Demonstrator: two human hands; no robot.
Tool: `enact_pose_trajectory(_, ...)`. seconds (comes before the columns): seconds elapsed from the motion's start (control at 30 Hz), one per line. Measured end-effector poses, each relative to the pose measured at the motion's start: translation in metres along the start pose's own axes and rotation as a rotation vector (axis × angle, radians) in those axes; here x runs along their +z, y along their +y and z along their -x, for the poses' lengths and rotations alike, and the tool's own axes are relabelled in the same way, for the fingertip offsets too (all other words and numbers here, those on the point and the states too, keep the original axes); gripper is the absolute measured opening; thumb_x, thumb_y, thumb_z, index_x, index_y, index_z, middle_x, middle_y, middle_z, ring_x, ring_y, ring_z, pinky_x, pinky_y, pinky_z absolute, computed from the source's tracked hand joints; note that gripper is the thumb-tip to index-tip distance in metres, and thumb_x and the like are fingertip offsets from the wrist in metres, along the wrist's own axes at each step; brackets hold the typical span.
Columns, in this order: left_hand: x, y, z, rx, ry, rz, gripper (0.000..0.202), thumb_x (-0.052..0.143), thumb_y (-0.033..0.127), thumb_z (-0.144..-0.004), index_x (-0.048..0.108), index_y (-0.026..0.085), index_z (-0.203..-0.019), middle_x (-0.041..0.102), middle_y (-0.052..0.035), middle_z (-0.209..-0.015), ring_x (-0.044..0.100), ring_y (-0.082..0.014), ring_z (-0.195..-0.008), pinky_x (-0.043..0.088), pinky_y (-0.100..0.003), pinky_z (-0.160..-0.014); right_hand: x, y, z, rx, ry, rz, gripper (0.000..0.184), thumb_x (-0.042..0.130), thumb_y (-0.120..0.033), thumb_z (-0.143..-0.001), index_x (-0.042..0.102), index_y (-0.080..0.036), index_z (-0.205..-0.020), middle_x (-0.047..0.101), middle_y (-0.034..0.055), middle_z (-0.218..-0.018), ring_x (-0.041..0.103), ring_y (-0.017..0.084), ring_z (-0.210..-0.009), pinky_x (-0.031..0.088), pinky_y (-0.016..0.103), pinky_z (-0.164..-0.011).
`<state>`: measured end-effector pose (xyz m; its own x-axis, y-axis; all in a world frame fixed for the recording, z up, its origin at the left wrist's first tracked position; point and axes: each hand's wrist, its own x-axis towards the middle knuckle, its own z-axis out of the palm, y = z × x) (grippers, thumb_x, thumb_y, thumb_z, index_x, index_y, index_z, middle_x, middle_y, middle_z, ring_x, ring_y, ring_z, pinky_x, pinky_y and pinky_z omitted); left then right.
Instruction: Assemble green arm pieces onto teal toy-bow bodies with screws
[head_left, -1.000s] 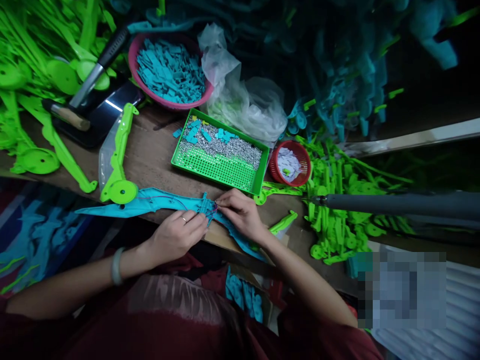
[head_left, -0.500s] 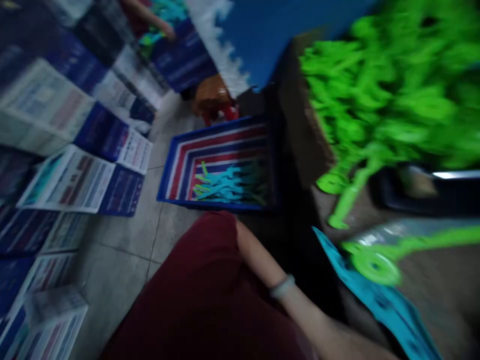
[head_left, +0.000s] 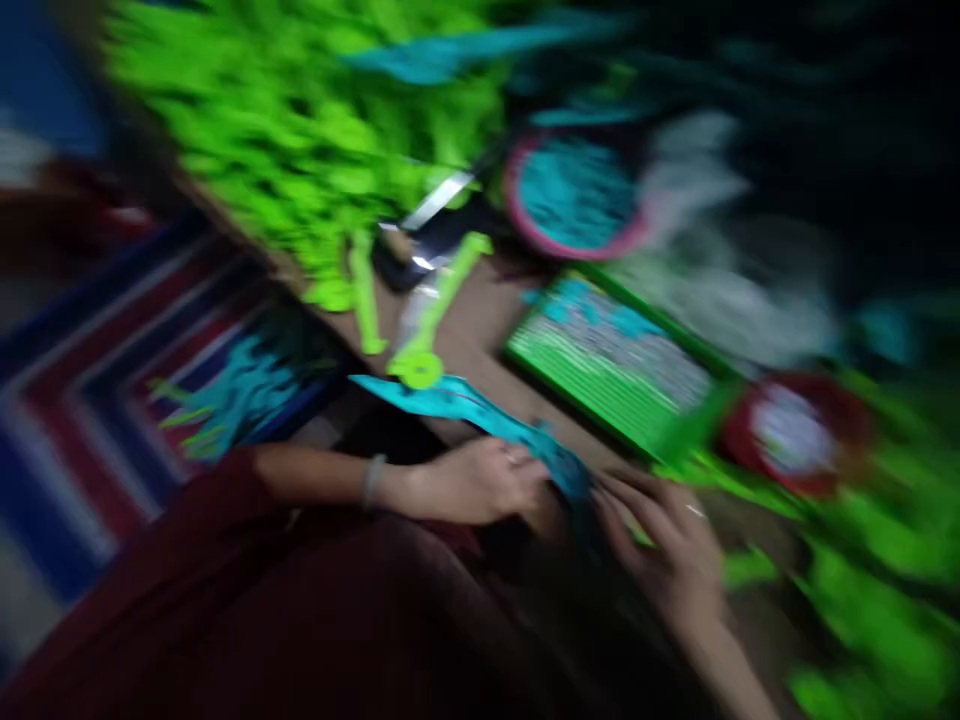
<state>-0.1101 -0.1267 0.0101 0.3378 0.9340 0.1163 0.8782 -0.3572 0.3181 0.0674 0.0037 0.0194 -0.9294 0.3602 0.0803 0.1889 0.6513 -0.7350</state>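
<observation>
The brown table (head_left: 480, 335) is the largest thing I get from here, and I take the green tray (head_left: 585, 390) on it as my mark. Left of the tray and beyond it rises a lime-green heap (head_left: 322, 130); farther left, past the table's edge, is a striped crate (head_left: 90, 400). On the tray's near side, reaching out to its left, I have the long turquoise part (head_left: 450, 400). The right hand (head_left: 667, 540) is nearer than the tray, at the part's right end, its fingers stretched; blur hides whether they pinch anything. The left hand (head_left: 487, 480), left of it, is curled against the part's near edge; I cannot tell how firmly it grips. A pink bowl (head_left: 577, 252) sits behind the tray, a red basket (head_left: 847, 430) at its right.
</observation>
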Motion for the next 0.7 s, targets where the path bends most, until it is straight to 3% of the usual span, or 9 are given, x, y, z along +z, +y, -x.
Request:
enact_pose_trajectory(0.03, 0.007, -0.004, -0.003, 0.066, 0.045, 0.028, 0.023, 0.048, 0.017, -0.098, 0.071, 0.017, -0.091, 0.068, -0.0085, -0.096, 0.059, -0.0225, -0.089, 0.044, -0.035, -0.072, -0.007, -0.004, 0.022, 0.063, 0.074, 0.139, 0.022, 0.064, -0.029, -0.090, 0.065, -0.032, -0.112, 0.068, 0.0098, -0.104, 0.062, 0.026, -0.093, 0.054, 0.042, -0.073)
enact_pose_trajectory(0.1, 0.022, -0.011, -0.014, 0.044, 0.146, -0.002, 0.016, 0.053, 0.016, -0.095, 0.069, 0.013, -0.093, 0.065, -0.0093, -0.088, 0.058, -0.0235, -0.080, 0.040, -0.036, -0.065, -0.006, -0.006, 0.047, 0.135, 0.138, 0.392, 0.018, 0.063, -0.025, -0.090, 0.067, -0.028, -0.107, 0.068, 0.0110, -0.094, 0.060, 0.026, -0.084, 0.049, 0.042, -0.067)
enact_pose_trajectory(0.23, 0.032, -0.010, -0.031, 0.016, 0.255, -0.042, 0.012, 0.057, 0.017, -0.094, 0.067, 0.014, -0.088, 0.063, -0.0062, -0.081, 0.056, -0.0231, -0.076, 0.036, -0.036, -0.062, 0.010, 0.007, 0.053, 0.210, 0.175, 0.585, 0.015, 0.053, -0.021, -0.095, 0.067, -0.020, -0.100, 0.065, 0.0117, -0.094, 0.055, 0.024, -0.087, 0.047, 0.038, -0.069)
enact_pose_trajectory(0.3, 0.027, -0.008, -0.031, 0.039, 0.218, -0.070, 0.016, 0.056, 0.016, -0.094, 0.068, 0.015, -0.105, 0.064, -0.0065, -0.085, 0.056, -0.0235, -0.077, 0.037, -0.036, -0.064, 0.015, 0.008, 0.046, 0.232, 0.215, 0.608, 0.016, 0.050, -0.018, -0.095, 0.066, -0.020, -0.097, 0.063, 0.0103, -0.090, 0.052, 0.023, -0.085, 0.046, 0.036, -0.070)
enact_pose_trajectory(0.4, 0.020, -0.009, -0.027, 0.102, 0.123, -0.143, 0.040, 0.056, 0.015, -0.094, 0.057, 0.020, -0.134, 0.065, -0.0079, -0.095, 0.057, -0.0244, -0.080, 0.039, -0.036, -0.067, 0.018, 0.008, 0.035, 0.264, 0.269, 0.623, 0.017, 0.049, -0.020, -0.097, 0.065, -0.020, -0.090, 0.060, 0.0084, -0.085, 0.051, 0.021, -0.082, 0.045, 0.033, -0.069)
enact_pose_trajectory(0.53, 0.017, -0.012, -0.027, 0.119, 0.102, -0.155, 0.030, 0.054, 0.024, -0.097, 0.064, 0.012, -0.123, 0.065, -0.0093, -0.092, 0.058, -0.0240, -0.080, 0.041, -0.036, -0.067, 0.012, 0.011, 0.028, 0.296, 0.263, 0.625, 0.022, 0.046, -0.023, -0.099, 0.061, -0.019, -0.083, 0.057, 0.0066, -0.080, 0.051, 0.020, -0.078, 0.040, 0.031, -0.064)
enact_pose_trajectory(0.7, 0.021, -0.010, -0.031, 0.120, 0.164, -0.149, 0.024, 0.049, 0.022, -0.099, 0.066, 0.009, -0.111, 0.066, -0.0089, -0.088, 0.058, -0.0228, -0.077, 0.042, -0.036, -0.064, 0.001, 0.014, 0.032, 0.231, 0.140, 0.413, 0.016, 0.048, -0.025, -0.099, 0.061, -0.019, -0.090, 0.058, 0.0065, -0.086, 0.053, 0.018, -0.082, 0.045, 0.029, -0.071)
